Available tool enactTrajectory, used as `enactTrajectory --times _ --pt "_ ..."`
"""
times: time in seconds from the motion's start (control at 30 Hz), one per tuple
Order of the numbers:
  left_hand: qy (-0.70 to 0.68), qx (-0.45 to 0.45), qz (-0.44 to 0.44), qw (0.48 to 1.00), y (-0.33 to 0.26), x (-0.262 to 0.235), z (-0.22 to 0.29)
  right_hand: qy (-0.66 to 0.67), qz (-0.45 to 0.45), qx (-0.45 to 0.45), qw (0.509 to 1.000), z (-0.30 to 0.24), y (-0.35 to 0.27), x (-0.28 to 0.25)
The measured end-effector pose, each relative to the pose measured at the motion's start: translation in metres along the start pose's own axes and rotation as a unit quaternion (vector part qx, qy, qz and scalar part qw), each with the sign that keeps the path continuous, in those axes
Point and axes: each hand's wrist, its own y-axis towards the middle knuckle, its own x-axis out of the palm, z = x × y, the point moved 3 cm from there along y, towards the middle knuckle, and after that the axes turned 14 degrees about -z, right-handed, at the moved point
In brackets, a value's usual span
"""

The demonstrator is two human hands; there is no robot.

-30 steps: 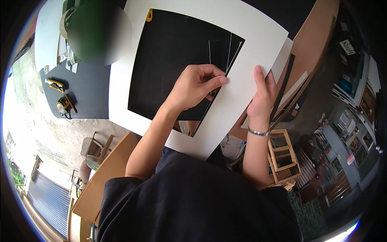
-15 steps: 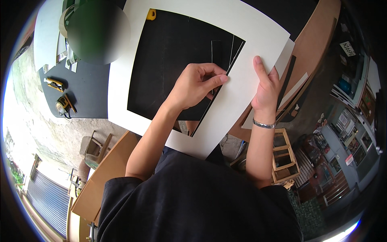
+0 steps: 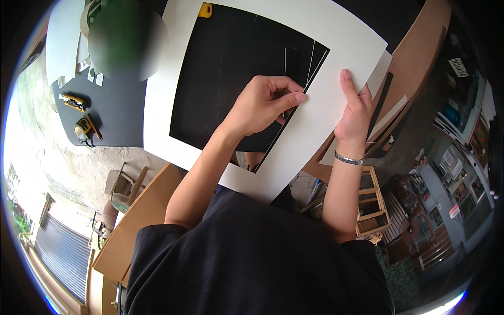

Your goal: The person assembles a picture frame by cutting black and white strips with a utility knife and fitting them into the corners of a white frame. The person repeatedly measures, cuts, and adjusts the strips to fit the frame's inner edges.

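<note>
A white mat board point(image 3: 310, 136) with a large rectangular window lies tilted over the black table. My left hand point(image 3: 266, 104) reaches across the window and pinches its right inner edge, thumb on top and the fingers partly out of sight below. On the board's outer right edge, my right hand point(image 3: 353, 111) has its thumb laid over the face, with the other fingers mostly hidden underneath. A thin dark strip lines the inner edge beside my left fingertips. Through the window I see the black surface with fine light lines and a yellow piece point(image 3: 206, 10) at the far corner.
On the table's left part lie a yellow-black cutter point(image 3: 73, 102) and a tape measure point(image 3: 85, 129). A blurred green round shape point(image 3: 126, 39) covers the upper left. Brown board point(image 3: 415, 47) and narrow strips point(image 3: 386, 115) sit at the right. A wooden frame point(image 3: 373, 202) stands below right.
The mat board and both my hands have shifted slightly right and away from me. Both hands keep the same hold on the board.
</note>
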Motion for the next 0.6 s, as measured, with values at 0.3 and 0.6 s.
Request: enactTrajectory --times 0.3,0.6 --pt "0.007 0.002 -0.001 1.0 0.0011 -0.0011 -0.0014 0.021 -0.009 0.003 1.0 0.0004 0.0018 0.0005" --pt "0.008 -0.007 0.004 1.0 0.0011 -0.0013 -0.0012 0.018 -0.013 -0.003 1.0 0.0029 0.0042 -0.0032"
